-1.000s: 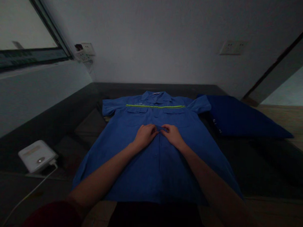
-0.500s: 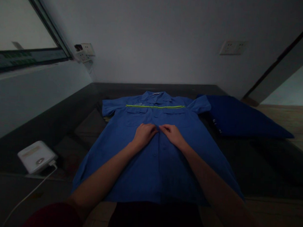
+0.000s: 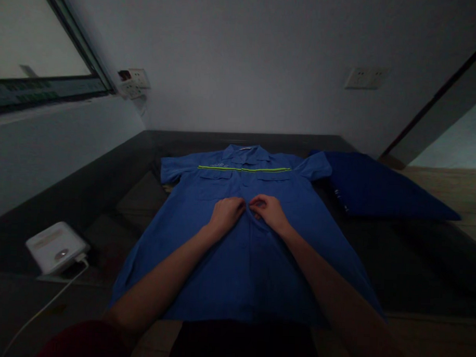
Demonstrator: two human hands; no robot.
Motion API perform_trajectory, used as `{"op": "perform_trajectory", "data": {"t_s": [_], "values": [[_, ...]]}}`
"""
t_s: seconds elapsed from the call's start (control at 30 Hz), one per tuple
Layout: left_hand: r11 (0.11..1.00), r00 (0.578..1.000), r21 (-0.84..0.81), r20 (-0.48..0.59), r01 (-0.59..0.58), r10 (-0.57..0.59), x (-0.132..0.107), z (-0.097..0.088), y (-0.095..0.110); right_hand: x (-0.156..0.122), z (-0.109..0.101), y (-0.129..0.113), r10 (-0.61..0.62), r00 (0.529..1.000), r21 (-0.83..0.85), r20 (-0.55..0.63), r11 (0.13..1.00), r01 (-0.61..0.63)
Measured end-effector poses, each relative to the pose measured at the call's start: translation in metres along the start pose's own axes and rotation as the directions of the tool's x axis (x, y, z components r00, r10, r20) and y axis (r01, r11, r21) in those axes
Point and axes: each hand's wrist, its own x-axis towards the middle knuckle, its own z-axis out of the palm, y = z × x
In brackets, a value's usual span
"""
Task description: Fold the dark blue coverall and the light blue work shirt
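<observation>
A blue short-sleeved shirt (image 3: 204,255) lies spread front side up, its collar away from me, with a yellow-green stripe across the chest. At the middle of its front placket, my left hand (image 3: 228,212) is closed with its fingertips pinching the cloth. Right beside it, my right hand (image 3: 268,211) pinches the placket edge between thumb and fingers and holds it slightly raised. The fingertips of both hands almost meet. Whatever button lies between them is too small and dark to make out.
The shirt rests on a dark surface (image 3: 407,262) against a wall. A folded dark blue cloth item (image 3: 386,189) lies at the right, by the sleeve. At the left stands a white box (image 3: 58,247) with a cable (image 3: 48,302). Wall sockets (image 3: 367,79) are behind.
My right hand has lifted the placket edge a little, and the cloth beneath it now bulges into a fold. My left hand has stayed nearly in place.
</observation>
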Motion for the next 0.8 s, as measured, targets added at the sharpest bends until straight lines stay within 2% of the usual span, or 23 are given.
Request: {"op": "perform_trajectory", "data": {"t_s": [0.13,0.23,0.47,0.63,0.8], "values": [[0.998,1.0,-0.061,-0.012,-0.007,0.007,0.0,0.001,-0.004,0.006,-0.003,-0.003,-0.069,0.995,-0.131,0.066,0.988,0.077],[0.995,1.0,-0.101,-0.02,-0.024,0.022,0.001,0.001,-0.008,0.014,-0.008,-0.004,-0.115,0.983,-0.166,0.141,0.976,0.138],[0.983,0.995,-0.161,-0.038,-0.092,0.087,0.005,0.001,-0.017,0.027,-0.013,0.004,-0.076,0.95,0.032,0.302,0.997,0.07],[0.968,0.997,-0.241,-0.041,-0.076,0.069,0.007,0.004,-0.022,0.027,-0.008,0.008,-0.131,0.953,0.039,0.272,0.991,0.125],[0.918,0.999,-0.397,-0.018,0.024,-0.034,0.008,0.009,-0.024,0.023,-0.004,0.013,-0.184,0.959,-0.038,0.217,0.98,0.197]]}}
